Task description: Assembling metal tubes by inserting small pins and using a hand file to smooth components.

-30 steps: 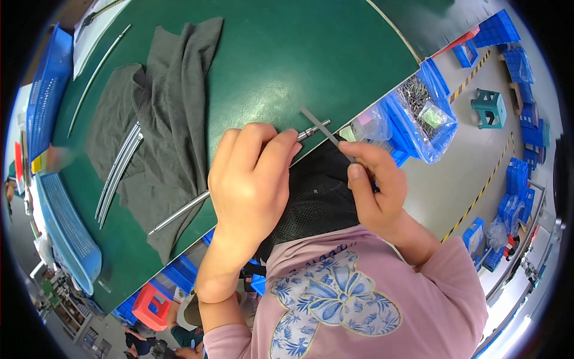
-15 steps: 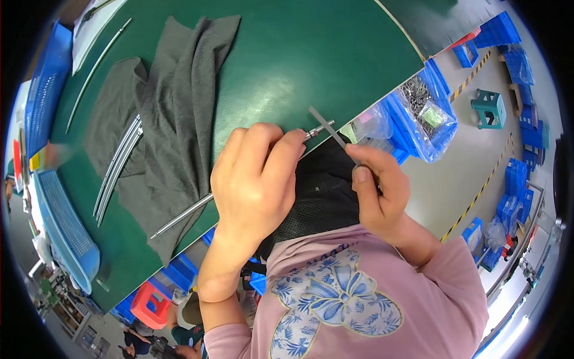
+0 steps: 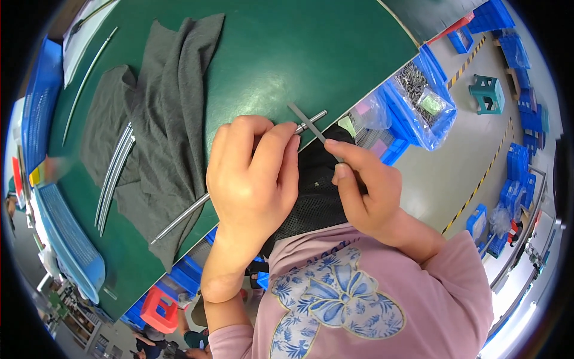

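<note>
We find the work midway: the rod (image 3: 180, 218) slants through the left hand (image 3: 254, 170), its stepped tip past the table edge, with a strip (image 3: 307, 122) crossing it; whether they touch, we cannot tell. Left fingers close around the rod; right hand (image 3: 372, 188) pinches the strip's end between thumb and forefinger. Loose rods (image 3: 115, 176) lie partly on the cloth (image 3: 173, 102), finished or waiting unclear. Materials: rod shiny, slim, metal-looking; strip flat, matte grey; cloth soft, dark, rumpled; table (image 3: 275, 48) smooth, green, faintly glossy.
</note>
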Demonstrator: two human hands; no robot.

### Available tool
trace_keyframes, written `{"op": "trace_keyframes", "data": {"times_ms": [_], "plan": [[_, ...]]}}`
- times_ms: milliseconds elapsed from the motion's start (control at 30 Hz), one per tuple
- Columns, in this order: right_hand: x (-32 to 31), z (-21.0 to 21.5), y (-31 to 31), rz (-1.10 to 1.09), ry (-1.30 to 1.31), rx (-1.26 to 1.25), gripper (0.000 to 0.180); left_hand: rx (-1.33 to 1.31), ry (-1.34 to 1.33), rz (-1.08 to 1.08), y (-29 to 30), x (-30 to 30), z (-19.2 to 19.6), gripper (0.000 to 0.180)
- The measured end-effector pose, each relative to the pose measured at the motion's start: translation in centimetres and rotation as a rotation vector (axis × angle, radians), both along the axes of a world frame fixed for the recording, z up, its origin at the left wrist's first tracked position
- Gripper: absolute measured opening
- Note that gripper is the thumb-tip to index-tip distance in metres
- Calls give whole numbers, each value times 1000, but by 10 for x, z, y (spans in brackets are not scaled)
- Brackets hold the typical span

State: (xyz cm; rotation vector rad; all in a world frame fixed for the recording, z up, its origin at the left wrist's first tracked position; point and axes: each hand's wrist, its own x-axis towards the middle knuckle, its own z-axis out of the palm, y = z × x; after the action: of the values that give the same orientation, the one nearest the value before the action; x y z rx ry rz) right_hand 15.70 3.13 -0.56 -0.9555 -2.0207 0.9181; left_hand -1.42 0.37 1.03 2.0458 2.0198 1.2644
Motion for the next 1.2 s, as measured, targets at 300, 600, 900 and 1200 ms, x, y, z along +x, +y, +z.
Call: {"op": "trace_keyframes", "data": {"times_ms": [300,600,900,1200], "plan": [[-1,16,0,99,-266,259,46,29,-52,65,4,6,-5,18],[-1,14,-2,83,-296,319,51,73,-144,59,5,9,-9,19],[8,31,-2,159,-388,183,48,78,-143,69,4,9,-10,18],[-1,19,2,143,-362,230,47,93,-139,55,5,7,-10,18]]}}
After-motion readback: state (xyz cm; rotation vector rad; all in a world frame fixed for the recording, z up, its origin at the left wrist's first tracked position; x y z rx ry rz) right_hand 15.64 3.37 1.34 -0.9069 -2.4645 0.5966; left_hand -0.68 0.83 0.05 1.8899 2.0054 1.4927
